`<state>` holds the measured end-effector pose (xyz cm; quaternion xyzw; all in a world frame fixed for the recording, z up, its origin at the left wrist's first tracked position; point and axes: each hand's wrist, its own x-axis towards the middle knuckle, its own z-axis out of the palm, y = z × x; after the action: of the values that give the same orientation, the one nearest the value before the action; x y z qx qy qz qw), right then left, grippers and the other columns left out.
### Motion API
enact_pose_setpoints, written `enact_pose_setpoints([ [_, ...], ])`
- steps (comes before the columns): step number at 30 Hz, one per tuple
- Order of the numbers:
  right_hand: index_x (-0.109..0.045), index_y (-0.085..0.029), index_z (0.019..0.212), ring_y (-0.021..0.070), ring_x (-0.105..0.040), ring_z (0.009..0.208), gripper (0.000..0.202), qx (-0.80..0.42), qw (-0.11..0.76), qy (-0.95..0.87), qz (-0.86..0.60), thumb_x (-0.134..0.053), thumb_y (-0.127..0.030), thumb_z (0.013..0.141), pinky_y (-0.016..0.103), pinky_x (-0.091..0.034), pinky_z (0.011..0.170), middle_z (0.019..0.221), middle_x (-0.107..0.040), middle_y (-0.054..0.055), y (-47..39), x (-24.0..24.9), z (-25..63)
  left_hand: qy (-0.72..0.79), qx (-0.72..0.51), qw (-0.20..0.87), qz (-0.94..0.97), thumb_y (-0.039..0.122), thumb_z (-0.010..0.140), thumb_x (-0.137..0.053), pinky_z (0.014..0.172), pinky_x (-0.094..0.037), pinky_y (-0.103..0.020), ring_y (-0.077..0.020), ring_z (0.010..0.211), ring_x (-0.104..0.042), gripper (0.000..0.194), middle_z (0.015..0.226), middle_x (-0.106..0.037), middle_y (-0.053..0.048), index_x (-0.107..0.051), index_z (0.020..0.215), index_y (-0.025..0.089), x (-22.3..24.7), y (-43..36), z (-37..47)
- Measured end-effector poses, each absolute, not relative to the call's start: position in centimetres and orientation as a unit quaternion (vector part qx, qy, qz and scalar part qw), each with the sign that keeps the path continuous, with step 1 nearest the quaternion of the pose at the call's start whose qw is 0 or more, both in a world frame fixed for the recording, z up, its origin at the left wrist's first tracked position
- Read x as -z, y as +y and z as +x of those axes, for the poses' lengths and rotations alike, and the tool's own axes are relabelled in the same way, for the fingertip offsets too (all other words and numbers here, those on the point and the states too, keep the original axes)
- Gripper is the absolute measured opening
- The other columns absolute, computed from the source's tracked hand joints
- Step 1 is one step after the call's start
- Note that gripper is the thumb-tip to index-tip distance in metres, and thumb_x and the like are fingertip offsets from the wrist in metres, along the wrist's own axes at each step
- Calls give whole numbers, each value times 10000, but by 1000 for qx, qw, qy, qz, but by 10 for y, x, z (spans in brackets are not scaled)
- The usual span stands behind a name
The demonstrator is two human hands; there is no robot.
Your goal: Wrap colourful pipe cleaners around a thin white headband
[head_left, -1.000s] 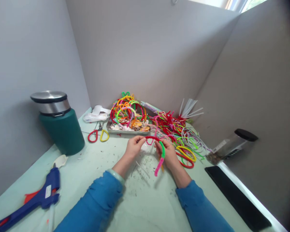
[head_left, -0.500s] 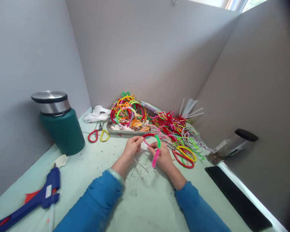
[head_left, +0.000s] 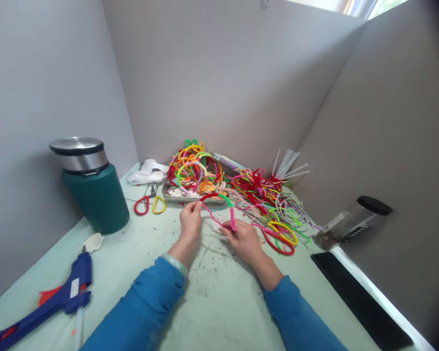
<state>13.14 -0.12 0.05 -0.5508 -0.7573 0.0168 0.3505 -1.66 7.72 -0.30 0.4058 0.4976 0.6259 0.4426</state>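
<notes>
A curved band (head_left: 225, 199) wrapped in red, green and pink fuzzy wire arches between my two hands. My left hand (head_left: 190, 222) pinches its red end. Near the pink end, my right hand (head_left: 243, 239) has its fingers closed on the band. A thin pink fuzzy wire (head_left: 211, 214) runs from the left fingertips to the right ones, and a pink length sticks out to the right past the right hand. Beyond the hands, a metal tray (head_left: 183, 199) holds shells, with several colourful fuzzy-wire rings (head_left: 192, 168) piled on it.
Blue glue gun (head_left: 71, 292) and green flask (head_left: 97, 195) stand at the left. Red-yellow scissors (head_left: 283, 236) lie right of my right hand, another pair (head_left: 149, 204) near the tray. Loose fuzzy wires (head_left: 259, 190) are heaped at the back right. A clear jar (head_left: 346, 226) is far right.
My left hand has moved left and slightly up, away from the right hand. More of the band and the thin pink wire shows between them, and a pink length now extends past my right hand.
</notes>
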Motion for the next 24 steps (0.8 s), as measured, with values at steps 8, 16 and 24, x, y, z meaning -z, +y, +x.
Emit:
enact_pose_setpoints([
  [8, -647, -185, 859, 156, -583, 732, 135, 29, 275, -800, -533, -516, -210, 844, 252, -393, 654, 789, -654, 42, -7, -11, 137, 571, -621, 347, 409, 333, 718, -545, 658, -409, -260, -154, 678, -541, 239, 726, -633, -51, -642, 768, 119, 2, 82, -26],
  [16, -625, -174, 772, 155, -535, 714, 197, 120, 251, -819, -502, -477, -239, 884, 265, -331, 629, 709, -616, 52, -13, -25, 139, 591, -615, 335, 399, 306, 730, -544, 671, -413, -257, -156, 679, -550, 219, 729, -642, -57, -646, 776, 118, -2, 79, -26],
  [24, -628, -182, 842, 149, -520, 712, 157, 132, 280, -830, -464, -475, -190, 877, 270, -344, 601, 747, -594, 49, -15, -32, 142, 598, -607, 339, 399, 313, 728, -545, 661, -416, -250, -154, 683, -560, 230, 749, -655, -60, -650, 787, 117, 0, 81, -29],
])
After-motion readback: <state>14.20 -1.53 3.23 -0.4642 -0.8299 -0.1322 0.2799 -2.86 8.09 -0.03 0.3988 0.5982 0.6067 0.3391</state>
